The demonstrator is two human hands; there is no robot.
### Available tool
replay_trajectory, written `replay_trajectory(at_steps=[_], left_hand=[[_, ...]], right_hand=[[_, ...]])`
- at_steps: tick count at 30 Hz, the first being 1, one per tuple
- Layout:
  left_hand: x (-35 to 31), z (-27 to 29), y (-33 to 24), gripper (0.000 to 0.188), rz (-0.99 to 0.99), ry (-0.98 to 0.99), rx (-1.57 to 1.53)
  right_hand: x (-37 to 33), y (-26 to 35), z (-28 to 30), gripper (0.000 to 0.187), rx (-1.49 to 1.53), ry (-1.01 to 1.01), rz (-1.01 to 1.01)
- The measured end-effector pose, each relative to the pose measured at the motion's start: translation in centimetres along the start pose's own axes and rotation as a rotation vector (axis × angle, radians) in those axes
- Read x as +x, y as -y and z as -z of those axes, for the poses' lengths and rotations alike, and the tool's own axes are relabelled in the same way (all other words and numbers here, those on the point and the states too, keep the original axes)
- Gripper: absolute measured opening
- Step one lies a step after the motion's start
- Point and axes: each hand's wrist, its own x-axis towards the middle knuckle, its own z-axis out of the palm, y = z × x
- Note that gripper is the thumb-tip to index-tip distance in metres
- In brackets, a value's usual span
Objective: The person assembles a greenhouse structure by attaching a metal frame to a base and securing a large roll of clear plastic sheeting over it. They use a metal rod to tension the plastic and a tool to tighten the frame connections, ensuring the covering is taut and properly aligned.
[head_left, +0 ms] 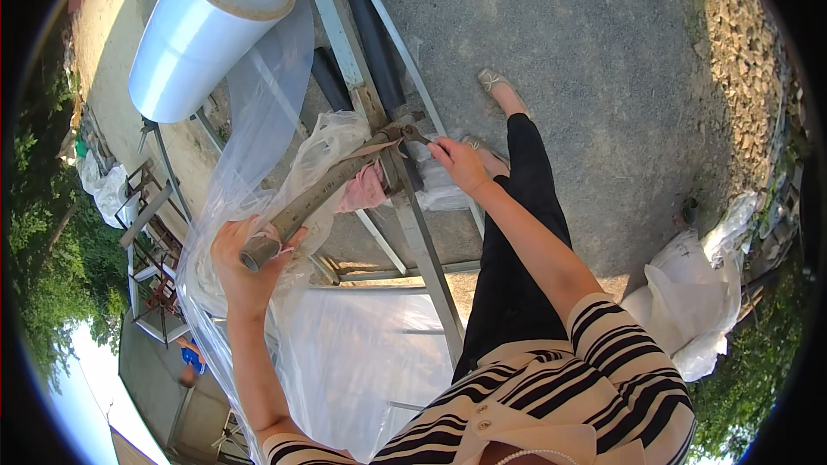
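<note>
Left of centre, grey tube (315, 195) is lying aslant; my left fingers (229, 239) are clasping its lower end. Mid-frame, just beyond its upper end, my right fingers (443, 151) are pinching a metal handle (417, 134).

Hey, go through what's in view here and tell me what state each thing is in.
Large bluish-white cylindrical roll of plastic film: partly unwound.
Long grey-brown cylindrical tube: slanted, near end held.
Thin dark metal handle: gripped at one end.
Left hand: closed around the tube.
Right hand: closed on the handle.
Crumpled pink cloth: bunched beneath the tube.
White plastic sheeting: crumpled, heaped.
</note>
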Motion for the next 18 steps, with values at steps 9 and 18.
replay_trajectory(at_steps=[9,18], left_hand=[[0.6,0.3,-0.9,0.051,-0.016,0.013,-0.01],[1.9,0.6,-1.4,0.044,-0.083,-0.016,0.005]], right_hand=[[-1.1,1.9,-1.2,0.04,0.399,0.105,-0.336],[4.1,12.7,0.6,0.04,2.417,0.342,-0.939]])
